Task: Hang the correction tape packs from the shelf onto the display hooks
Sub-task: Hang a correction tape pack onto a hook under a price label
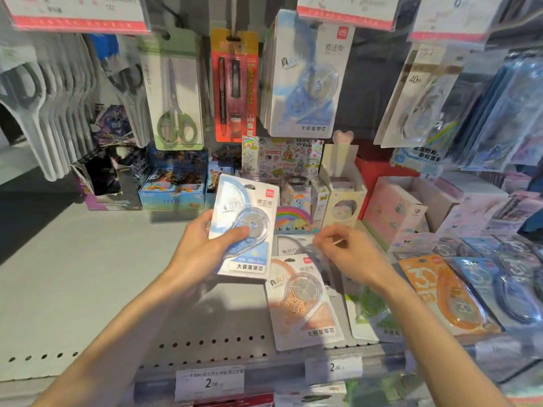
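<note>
Above shelf (88,274) we see left hand (202,245) gripping blue correction tape pack (245,224), thumb on blister. Right hand (349,254) blurred, fingers bent, grip we cannot tell. Orange pack (302,301) lies on shelf; more blue packs (305,77) hang on hook above.

Open shelf to the left; crowded right, back and top.

A wide bare stretch of the shelf (88,274) is left free on the left, in front of the card boxes (173,186) lined along the back. The right side is covered by flat packs (304,301) and more packs (446,292), with a pink box (393,212) standing behind them. Overhead room is closed in by hung scissors (176,95), a red pen card (235,86) and a stack of blue packs (305,80), with price tags (79,16) hanging in front. Between the blue packs and the packs hung at the right (423,95) a dark gap of back panel is seen. The space between the left hand (202,245) and right hand (346,251) is partly taken by the held pack (244,227).
</note>
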The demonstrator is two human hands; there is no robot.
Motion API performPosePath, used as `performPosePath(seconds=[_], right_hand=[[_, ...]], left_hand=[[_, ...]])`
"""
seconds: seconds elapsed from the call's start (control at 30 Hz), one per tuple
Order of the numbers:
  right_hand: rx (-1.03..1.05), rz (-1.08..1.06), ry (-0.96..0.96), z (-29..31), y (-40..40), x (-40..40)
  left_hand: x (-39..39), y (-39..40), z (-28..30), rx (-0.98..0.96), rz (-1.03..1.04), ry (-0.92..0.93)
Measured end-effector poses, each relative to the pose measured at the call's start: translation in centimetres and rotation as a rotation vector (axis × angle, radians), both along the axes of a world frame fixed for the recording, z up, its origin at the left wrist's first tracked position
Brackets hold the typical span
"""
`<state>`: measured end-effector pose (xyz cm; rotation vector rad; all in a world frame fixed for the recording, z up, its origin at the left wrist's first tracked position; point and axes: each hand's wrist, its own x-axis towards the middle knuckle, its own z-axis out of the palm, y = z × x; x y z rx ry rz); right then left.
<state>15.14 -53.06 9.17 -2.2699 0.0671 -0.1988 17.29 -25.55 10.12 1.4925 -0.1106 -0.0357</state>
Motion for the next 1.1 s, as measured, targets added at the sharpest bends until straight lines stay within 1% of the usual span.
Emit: performPosePath(seconds=[0.03, 0.1, 0.2, 0.33, 0.43, 0.57, 0.67, 0.87, 0.97, 1.1], right_hand=[[-0.067, -0.011, 0.028, -0.6, -0.3, -0.1], [-0.119, -0.016, 0.088, -1.6, -0.5, -0.1], [-0.12, -0.019, 0.138, -2.1, -0.1, 0.0], [-0.132, -0.029, 0.193, -2.0, 0.7, 0.2], [-0.017, -0.059, 0.214, -1.9, 0.8, 0.2], [0.325, -0.053, 0.211, -1.1, 1.2, 0.2], [0.473, -0.023, 0.149, -0.2, 1.7, 0.4], [0.603, -0.043, -0.105, 2.2, 3.0, 0.9], [0.66, -0.036, -0.168, 3.3, 3.9, 1.4], [0.71, -0.006, -0.193, 4.3, 5.3, 2.2]], left_hand=[[0.0, 0.2, -0.2, -0.006, 0.005, 0.008], [-0.1, 0.6, -0.8, 0.005, 0.019, 0.016], [0.0, 1.0, -1.7, 0.064, 0.042, 0.01], [0.0, 1.2, -2.3, 0.068, 0.039, 0.038], [-0.3, 1.3, -2.5, 0.042, 0.041, 0.061], [-0.3, 1.7, -2.2, -0.001, 0.063, 0.065], [-0.3, 2.1, -1.8, -0.007, 0.081, 0.041], [0.0, 3.0, -1.1, -0.008, 0.148, -0.013], [-0.2, 2.8, -0.9, 0.001, 0.131, -0.032], [-0.7, 2.1, -0.7, -0.03, 0.066, -0.059]])
